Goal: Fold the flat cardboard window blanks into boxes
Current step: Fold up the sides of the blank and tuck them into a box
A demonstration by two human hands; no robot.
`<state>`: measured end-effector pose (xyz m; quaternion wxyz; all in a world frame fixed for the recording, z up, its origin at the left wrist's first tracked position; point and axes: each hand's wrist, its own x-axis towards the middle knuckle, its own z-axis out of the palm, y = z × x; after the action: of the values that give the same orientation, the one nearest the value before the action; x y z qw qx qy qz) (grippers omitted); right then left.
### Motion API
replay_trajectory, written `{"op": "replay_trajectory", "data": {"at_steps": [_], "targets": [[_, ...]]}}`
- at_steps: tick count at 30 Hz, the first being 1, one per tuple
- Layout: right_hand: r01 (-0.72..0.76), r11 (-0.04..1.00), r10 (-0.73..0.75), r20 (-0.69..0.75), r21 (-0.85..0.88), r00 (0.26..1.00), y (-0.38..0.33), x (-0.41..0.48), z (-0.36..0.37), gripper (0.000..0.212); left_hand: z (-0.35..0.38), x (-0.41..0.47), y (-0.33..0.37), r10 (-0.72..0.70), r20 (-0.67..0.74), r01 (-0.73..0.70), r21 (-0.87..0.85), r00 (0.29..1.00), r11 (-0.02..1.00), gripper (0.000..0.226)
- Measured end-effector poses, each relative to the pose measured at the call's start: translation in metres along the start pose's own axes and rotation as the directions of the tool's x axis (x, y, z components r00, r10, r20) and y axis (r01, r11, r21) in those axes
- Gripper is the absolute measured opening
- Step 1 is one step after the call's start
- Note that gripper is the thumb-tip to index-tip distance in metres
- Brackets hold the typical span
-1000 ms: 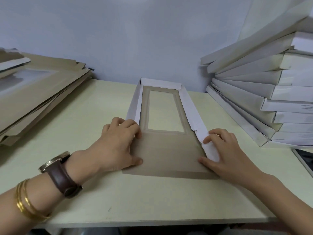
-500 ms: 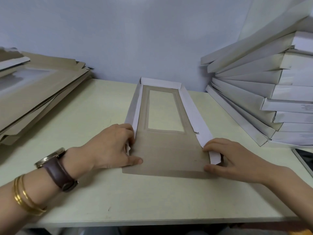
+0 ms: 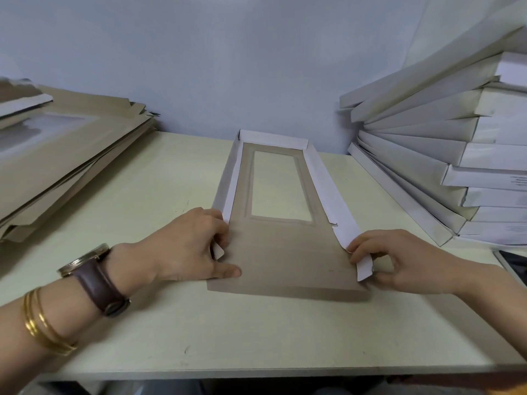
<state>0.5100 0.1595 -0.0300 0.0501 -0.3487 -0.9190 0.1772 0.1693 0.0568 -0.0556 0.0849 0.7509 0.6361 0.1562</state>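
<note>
Pale table, and dead centre on it lies the window blank, far walls already up. The left hand curls round its left flap; the right hand pinches the near end of the right flap.

Stack of flat blanks, desk's left edge, cut off by frame, stack of folded boxes, right edge, likewise cut off, their end print illegibly small, dark flat device, right edge, mostly out of frame, left hand fingertips hidden behind window blank's side flap.

Flats left — blank centre — boxes right.
</note>
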Motion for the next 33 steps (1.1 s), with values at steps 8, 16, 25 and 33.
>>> {"op": "replay_trajectory", "data": {"at_steps": [8,16,25,33], "targets": [[0.023,0.989,-0.017,-0.041,0.148,0.999,0.008,-0.003,0.001,0.025,-0.001,-0.001,-0.002,-0.014,0.032,0.015,-0.030,0.999,0.999,0.043],[-0.049,0.981,0.049,0.003,0.187,0.999,0.013,-0.008,-0.002,0.025,-0.001,0.001,-0.003,-0.020,0.063,0.021,-0.019,0.998,1.000,0.041],[-0.008,1.000,0.008,0.034,-0.002,0.999,0.007,-0.010,-0.006,0.023,-0.003,0.006,-0.002,-0.007,0.091,0.005,0.017,0.996,1.000,0.037],[-0.014,1.000,0.013,0.144,0.009,0.989,0.001,-0.005,-0.005,0.011,-0.004,0.006,0.001,-0.006,0.097,0.004,0.021,0.995,1.000,0.037]]}}
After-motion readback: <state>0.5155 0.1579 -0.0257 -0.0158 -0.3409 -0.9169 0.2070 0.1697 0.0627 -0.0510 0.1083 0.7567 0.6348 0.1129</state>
